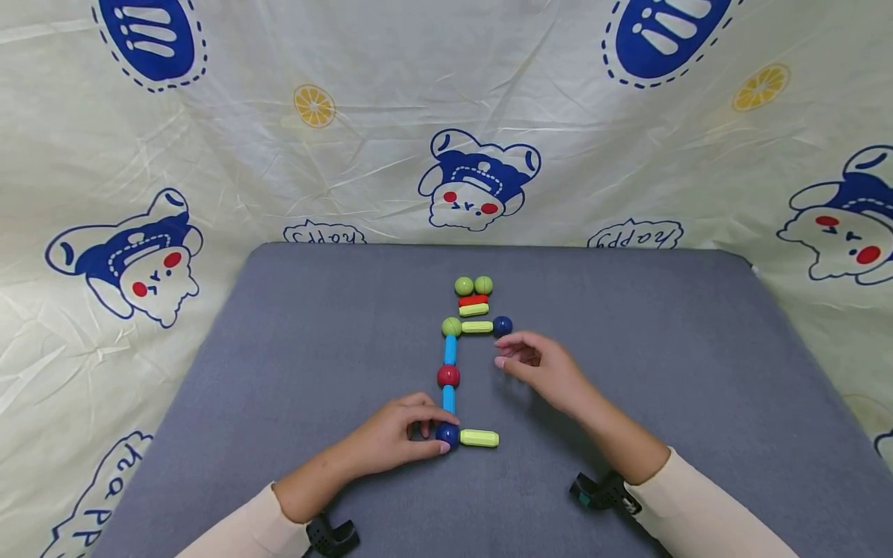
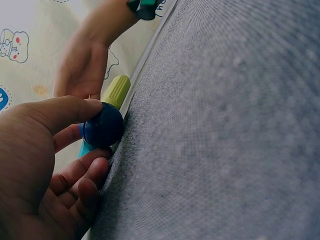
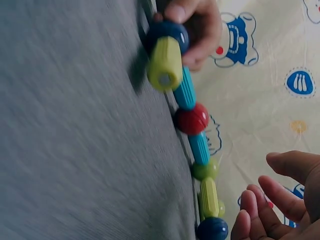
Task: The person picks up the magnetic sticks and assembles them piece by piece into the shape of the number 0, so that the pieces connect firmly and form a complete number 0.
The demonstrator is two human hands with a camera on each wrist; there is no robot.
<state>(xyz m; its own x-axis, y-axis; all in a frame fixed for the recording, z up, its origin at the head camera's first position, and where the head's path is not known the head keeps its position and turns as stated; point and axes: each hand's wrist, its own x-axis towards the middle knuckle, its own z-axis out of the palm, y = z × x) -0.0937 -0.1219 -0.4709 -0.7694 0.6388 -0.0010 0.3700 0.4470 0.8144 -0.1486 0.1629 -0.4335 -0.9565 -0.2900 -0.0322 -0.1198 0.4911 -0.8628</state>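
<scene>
My left hand (image 1: 391, 438) pinches a dark blue ball (image 1: 447, 435) between thumb and fingers at the near end of a joined chain. From that ball a yellow-green rod (image 1: 480, 439) points right. Away from me run a blue rod (image 1: 449, 400), a red ball (image 1: 449, 377), another blue rod (image 1: 450, 350) and a green ball (image 1: 451, 327). A second yellow-green rod (image 1: 477, 327) leads right from the green ball to another dark blue ball (image 1: 502, 325). Just below this ball, my right hand (image 1: 547, 372) hovers with fingers loosely bent and holds nothing.
Beyond the chain lie two loose green balls (image 1: 474, 286), a red rod (image 1: 473, 300) and a yellow-green rod (image 1: 474, 310) side by side. All rest on a grey cloth-covered table (image 1: 314, 333). A printed curtain (image 1: 377, 170) hangs behind it.
</scene>
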